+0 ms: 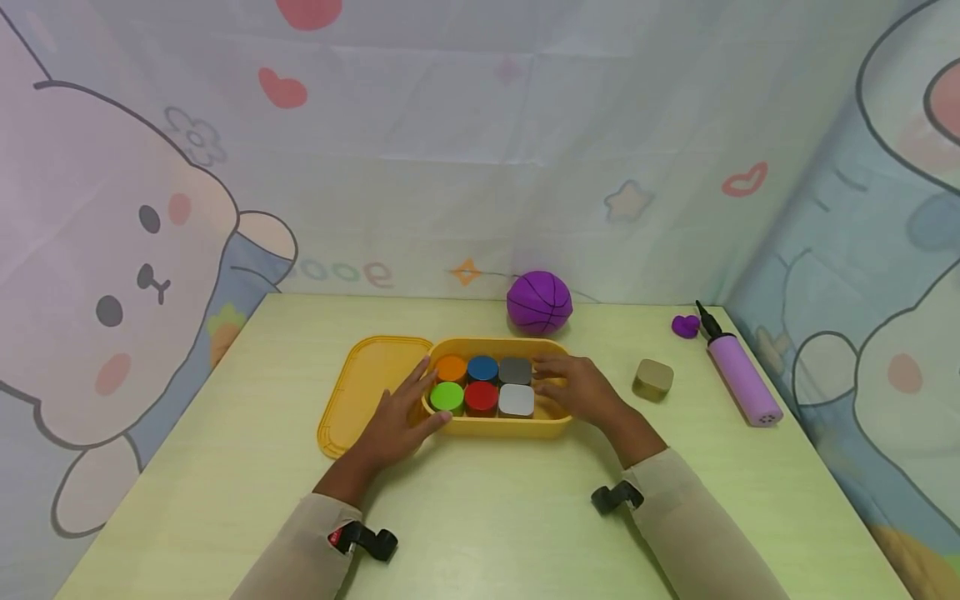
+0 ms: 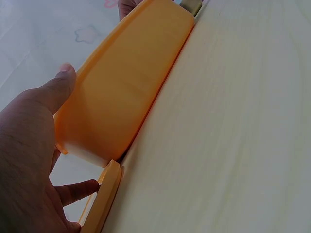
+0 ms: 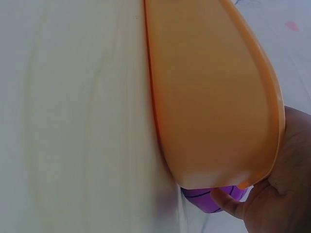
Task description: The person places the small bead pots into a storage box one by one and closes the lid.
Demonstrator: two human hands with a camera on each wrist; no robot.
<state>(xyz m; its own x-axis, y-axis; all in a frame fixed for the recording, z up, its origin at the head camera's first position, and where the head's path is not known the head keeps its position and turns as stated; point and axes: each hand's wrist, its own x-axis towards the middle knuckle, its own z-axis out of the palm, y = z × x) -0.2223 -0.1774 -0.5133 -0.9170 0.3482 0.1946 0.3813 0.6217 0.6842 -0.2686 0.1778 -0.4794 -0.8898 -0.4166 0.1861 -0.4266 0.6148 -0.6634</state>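
Observation:
A yellow box (image 1: 495,427) holds two rows of coloured pieces: orange (image 1: 452,368), blue (image 1: 482,368) and grey (image 1: 515,369) behind; green (image 1: 447,398), red (image 1: 481,398) and white (image 1: 517,400) in front. My left hand (image 1: 397,421) rests at the box's left end, fingers spread. In the left wrist view its thumb lies along the rim and another finger touches the yellow lid (image 2: 108,199). Over the right end, my right hand (image 1: 588,392) reaches in, fingers extended beside the grey and white pieces. The box wall hides those fingertips in the right wrist view.
The rest of the lid (image 1: 352,408) lies flat left of the box. Behind the box sits a purple ball (image 1: 540,302). To the right are a gold block (image 1: 652,380), a small purple heart-shaped piece (image 1: 686,326) and a purple hand pump (image 1: 742,379) with a black nozzle.

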